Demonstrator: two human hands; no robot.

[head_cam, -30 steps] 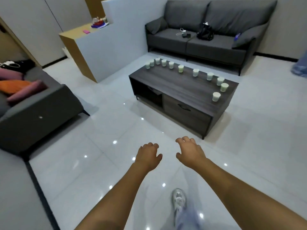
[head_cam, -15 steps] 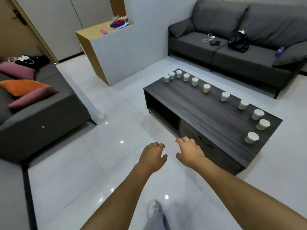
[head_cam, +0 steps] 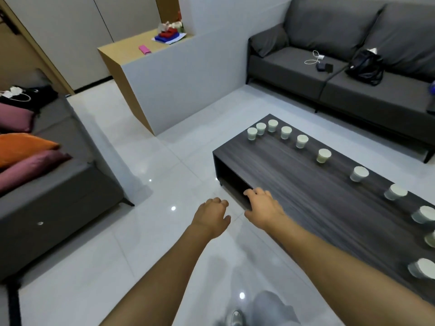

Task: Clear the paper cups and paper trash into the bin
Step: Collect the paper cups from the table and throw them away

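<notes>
Partly cropped at right, paper cups [head_cam: 324, 155]; left hand [head_cam: 213, 216] and right hand [head_cam: 263, 209] loosely curled, empty.

Left hand [head_cam: 213, 215]: palm down, fingers loosely curled, holding nothing.
Right hand [head_cam: 263, 207]: palm down, fingers loosely curled, empty, just beside the left.
Arms: both bare, stretched forward.

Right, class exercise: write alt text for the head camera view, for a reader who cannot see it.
Two bare hands, left hand and right hand, reach empty toward a dark wooden coffee table where upside-down paper cups line the far edge and curve round its right end. Grey sofas stand behind and left.
</notes>
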